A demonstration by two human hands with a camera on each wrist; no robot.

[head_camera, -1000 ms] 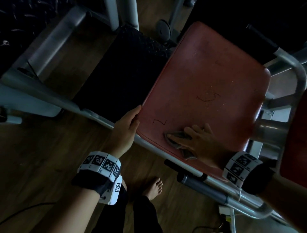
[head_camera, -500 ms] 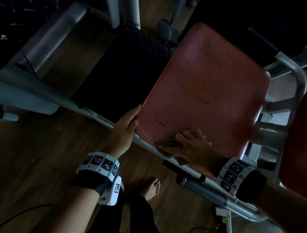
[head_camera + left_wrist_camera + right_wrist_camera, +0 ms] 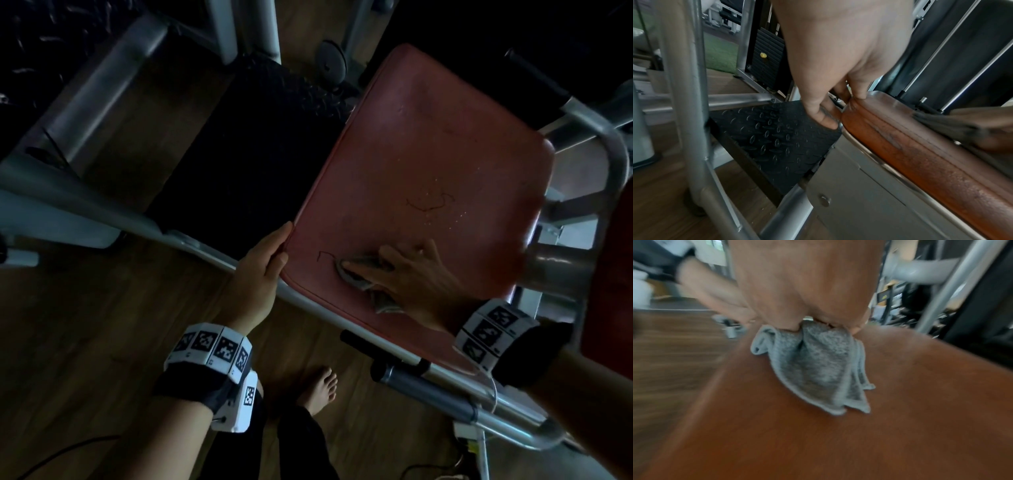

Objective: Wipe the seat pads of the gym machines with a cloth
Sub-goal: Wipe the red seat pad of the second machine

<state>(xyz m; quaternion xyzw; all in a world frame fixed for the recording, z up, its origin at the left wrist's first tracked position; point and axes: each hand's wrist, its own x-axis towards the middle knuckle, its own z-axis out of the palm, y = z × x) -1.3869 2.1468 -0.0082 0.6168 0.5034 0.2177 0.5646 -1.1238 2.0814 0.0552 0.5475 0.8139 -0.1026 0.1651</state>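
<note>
The red seat pad [image 3: 428, 154] fills the middle of the head view, tilted, with faint scratch marks on it. My left hand [image 3: 270, 253] grips its near-left corner, thumb on top and fingers curled under the rim, which the left wrist view shows at the left hand [image 3: 838, 105] on the seat pad [image 3: 920, 154]. My right hand [image 3: 404, 274] lies flat on a crumpled grey cloth [image 3: 363, 265] and presses it onto the pad near the front edge. In the blurred right wrist view the cloth [image 3: 818, 366] trails from under my right hand [image 3: 807, 288] over the seat pad [image 3: 838, 443].
A black diamond-plate footplate [image 3: 250, 161] lies left of the pad. Grey steel frame tubes [image 3: 85, 205] cross below it, and a lever handle [image 3: 411, 380] sticks out under the pad's front. A second red pad [image 3: 613, 274] is at the right edge. My bare foot [image 3: 318, 387] stands on the wooden floor.
My right hand slid the cloth out to the pad's front edge, then back up onto the pad's surface. The left hand has kept its hold on the corner.
</note>
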